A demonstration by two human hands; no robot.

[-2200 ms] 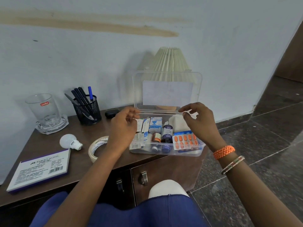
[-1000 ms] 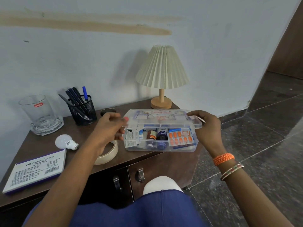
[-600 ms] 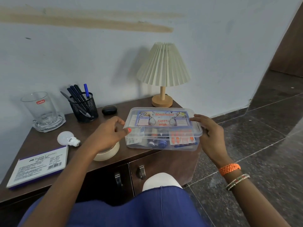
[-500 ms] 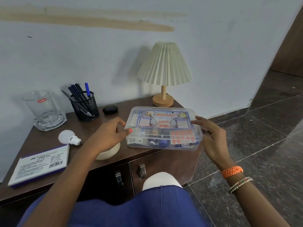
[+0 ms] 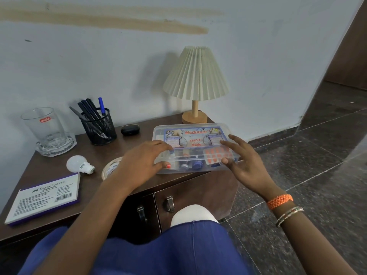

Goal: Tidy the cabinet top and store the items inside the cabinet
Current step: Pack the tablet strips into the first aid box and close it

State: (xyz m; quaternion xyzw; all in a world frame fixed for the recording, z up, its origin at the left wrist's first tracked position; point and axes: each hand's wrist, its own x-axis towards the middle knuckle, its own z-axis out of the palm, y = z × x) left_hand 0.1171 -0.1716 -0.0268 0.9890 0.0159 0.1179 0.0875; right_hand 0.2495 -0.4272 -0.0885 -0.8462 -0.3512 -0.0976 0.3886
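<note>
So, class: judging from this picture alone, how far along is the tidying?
Done: the first aid box has its lid down. In hand: the left hand and right hand press on its front corners. Left: the box, light bulb, tape roll, stamp pad box and pen holder all sit on the cabinet top; the doors are shut.

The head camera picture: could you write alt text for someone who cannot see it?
Two bare hands, left hand and right hand, rest on the ends of a closed clear first aid box on a dark wooden cabinet. Around it stand a pleated table lamp, a mesh pen holder, a glass mug, a light bulb, a tape roll and a stamp pad box.
</note>
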